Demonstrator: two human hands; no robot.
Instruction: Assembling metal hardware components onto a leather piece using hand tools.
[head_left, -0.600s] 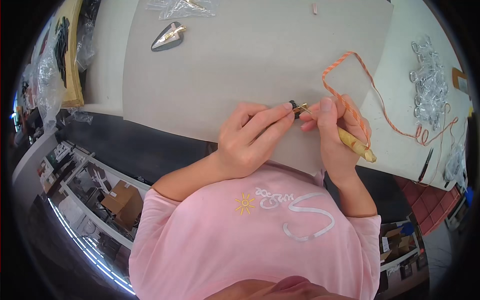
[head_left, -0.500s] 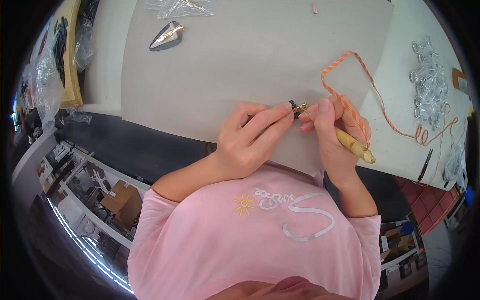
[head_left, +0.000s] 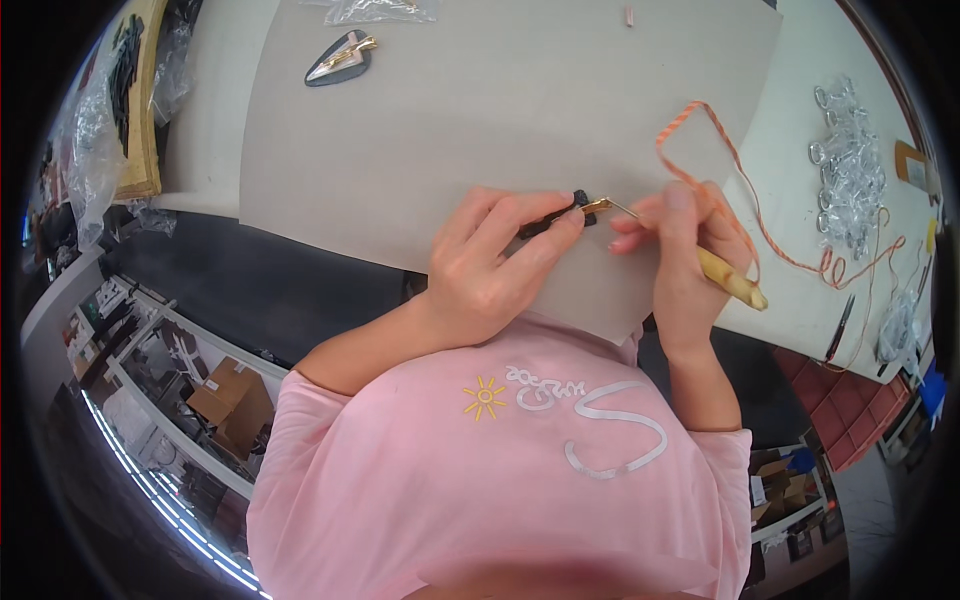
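Observation:
My left hand (head_left: 490, 255) pinches a small dark piece with a gold-coloured metal clip (head_left: 597, 206) at its right end; the fingers hide part of it. In my right hand (head_left: 690, 255) is an awl-like tool (head_left: 730, 278) with a tape-wrapped yellowish handle. Its thin metal tip reaches left to the gold clip; whether it touches cannot be told. An orange striped cord (head_left: 735, 160) loops up from beside my right hand and trails right. At the upper left lies a dark teardrop-shaped piece (head_left: 340, 58) with a gold-coloured clip on it.
A large grey mat (head_left: 400, 130) covers the table under my hands. On the right are several metal rings in clear plastic (head_left: 848, 165) and dark slim tweezers or snips (head_left: 840, 327). A box edge with plastic wrap (head_left: 145, 110) stands left. Clear bags (head_left: 380, 10) lie at the far edge.
My right hand has moved right, drawing the tool back so more of its metal shaft shows. More of the dark piece in my left hand is visible. The view has shifted slightly.

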